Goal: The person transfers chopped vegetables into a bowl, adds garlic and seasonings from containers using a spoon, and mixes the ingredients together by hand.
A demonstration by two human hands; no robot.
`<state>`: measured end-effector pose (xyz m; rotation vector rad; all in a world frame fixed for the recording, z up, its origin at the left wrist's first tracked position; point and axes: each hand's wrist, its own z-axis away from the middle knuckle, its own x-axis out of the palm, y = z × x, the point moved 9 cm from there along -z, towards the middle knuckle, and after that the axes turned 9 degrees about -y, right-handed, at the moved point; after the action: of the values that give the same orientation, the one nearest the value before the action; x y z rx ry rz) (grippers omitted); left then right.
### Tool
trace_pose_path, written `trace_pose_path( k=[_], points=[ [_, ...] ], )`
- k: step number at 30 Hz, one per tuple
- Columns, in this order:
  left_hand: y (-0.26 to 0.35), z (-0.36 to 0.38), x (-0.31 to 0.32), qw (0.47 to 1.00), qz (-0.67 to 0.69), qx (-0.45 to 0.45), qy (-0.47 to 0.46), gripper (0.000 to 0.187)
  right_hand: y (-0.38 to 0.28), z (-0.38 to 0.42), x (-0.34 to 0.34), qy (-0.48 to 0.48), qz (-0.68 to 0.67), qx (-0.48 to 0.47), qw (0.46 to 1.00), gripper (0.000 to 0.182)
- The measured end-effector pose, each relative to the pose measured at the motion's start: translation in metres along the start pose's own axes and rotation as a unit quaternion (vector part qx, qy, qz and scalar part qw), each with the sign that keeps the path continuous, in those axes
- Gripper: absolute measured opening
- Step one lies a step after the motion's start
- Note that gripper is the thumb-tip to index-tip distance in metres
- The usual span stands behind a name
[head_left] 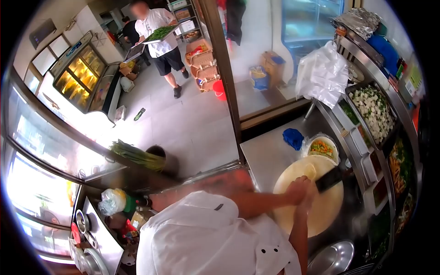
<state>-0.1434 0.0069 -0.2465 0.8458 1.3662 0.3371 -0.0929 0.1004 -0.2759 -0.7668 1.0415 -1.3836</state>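
Observation:
My left hand point(297, 187) and my right hand point(310, 198) are pressed together over a round, pale chopping board point(286, 215). Both have their fingers closed, and whatever lies inside them is hidden. Just beyond the fingertips a pale yellow lump point(310, 171) rests on the board. A dark-bladed cleaver point(329, 179) lies flat at the board's right side, its handle pointing away over the edge; neither hand is on it. Behind the board stands a white tub point(322, 149) of diced orange and green vegetables, lined with plastic.
A blue crumpled cloth or bag point(293, 138) lies on the steel counter point(263, 153). Food trays line the right, including one of white cubes point(372, 109). A metal bowl point(333, 259) sits at the near right. Beyond the doorway, a person point(161, 39) carries a tray of greens point(160, 33).

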Motion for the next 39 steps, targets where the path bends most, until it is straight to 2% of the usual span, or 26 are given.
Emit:
trace_pose_path(
  k=[3, 6, 8, 9, 11, 12, 15, 16, 19, 20, 23, 25, 27, 28, 29, 31, 32, 34, 36, 38, 39],
  points=[
    [-0.008, 0.015, -0.009, 0.998, 0.048, 0.012, 0.037, 0.052, -0.001, 0.014, 0.007, -0.032, 0.172, -0.009, 0.985, 0.065],
    [0.004, 0.027, -0.02, 0.995, 0.065, 0.028, 0.069, 0.05, -0.012, 0.035, 0.007, -0.068, 0.102, -0.032, 0.992, 0.061],
    [0.0, 0.02, -0.011, 0.994, 0.057, 0.037, 0.081, 0.048, -0.025, 0.057, 0.005, -0.118, 0.174, -0.126, 0.97, 0.058],
    [-0.012, 0.015, -0.017, 0.995, 0.057, -0.003, 0.082, 0.047, -0.033, 0.073, 0.003, -0.141, 0.208, -0.172, 0.953, 0.057],
    [-0.035, -0.008, -0.048, 0.991, 0.061, -0.079, 0.085, 0.045, -0.085, 0.142, 0.004, -0.102, 0.275, -0.258, 0.92, 0.055],
    [-0.031, -0.016, -0.062, 0.994, 0.022, -0.059, 0.09, 0.046, -0.103, 0.164, 0.006, -0.082, 0.308, -0.303, 0.898, 0.055],
    [-0.019, -0.038, -0.084, 0.993, -0.079, -0.029, 0.086, 0.049, -0.065, 0.164, -0.039, -0.126, 0.072, -0.253, 0.957, 0.055],
    [-0.011, -0.043, -0.083, 0.99, -0.11, -0.019, 0.084, 0.051, -0.051, 0.162, -0.055, -0.113, 0.042, -0.188, 0.975, 0.054],
    [-0.026, -0.051, -0.029, 0.967, -0.253, -0.023, -0.012, 0.064, -0.043, 0.175, -0.088, -0.062, 0.005, -0.182, 0.981, 0.05],
    [-0.042, -0.051, -0.001, 0.95, -0.288, -0.06, -0.102, 0.077, -0.039, 0.182, -0.098, -0.059, 0.006, -0.168, 0.984, 0.048],
    [-0.028, -0.011, 0.005, 0.947, -0.278, -0.057, -0.149, 0.069, -0.023, 0.19, -0.121, -0.042, -0.021, -0.128, 0.991, 0.04],
    [-0.041, 0.016, 0.011, 0.972, -0.165, -0.075, -0.147, 0.059, 0.004, 0.196, -0.137, -0.005, -0.067, -0.081, 0.994, 0.032],
    [-0.084, 0.046, 0.024, 0.984, -0.032, -0.105, -0.143, 0.053, 0.029, 0.194, -0.151, -0.029, -0.053, -0.066, 0.996, 0.031],
    [-0.124, 0.06, 0.041, 0.988, -0.025, -0.086, -0.13, 0.048, 0.037, 0.189, -0.157, -0.041, -0.047, -0.063, 0.996, 0.031],
    [-0.157, 0.077, 0.051, 0.991, -0.02, -0.066, -0.117, 0.044, 0.042, 0.187, -0.162, -0.042, -0.025, -0.057, 0.997, 0.023],
    [-0.132, 0.137, -0.03, 0.956, 0.149, -0.225, -0.112, 0.041, 0.051, 0.186, -0.166, -0.048, 0.02, -0.044, 0.998, 0.021],
    [-0.13, 0.162, -0.046, 0.885, 0.4, -0.239, -0.015, 0.038, 0.048, 0.186, -0.167, -0.047, 0.062, -0.042, 0.996, 0.02],
    [-0.125, 0.209, -0.126, 0.834, 0.475, -0.235, 0.157, 0.032, 0.037, 0.185, -0.17, -0.044, 0.147, -0.04, 0.987, 0.019],
    [-0.177, 0.267, -0.199, 0.825, 0.441, -0.183, 0.302, 0.028, 0.053, 0.171, -0.171, -0.079, 0.135, -0.036, 0.987, 0.022],
    [-0.191, 0.343, -0.269, 0.666, 0.551, -0.044, 0.501, 0.042, 0.057, 0.165, -0.163, -0.119, 0.124, -0.034, 0.985, 0.023],
    [-0.203, 0.382, -0.303, 0.64, 0.563, 0.003, 0.523, 0.05, 0.048, 0.164, -0.15, -0.142, 0.118, -0.036, 0.982, 0.023]
  ],
)
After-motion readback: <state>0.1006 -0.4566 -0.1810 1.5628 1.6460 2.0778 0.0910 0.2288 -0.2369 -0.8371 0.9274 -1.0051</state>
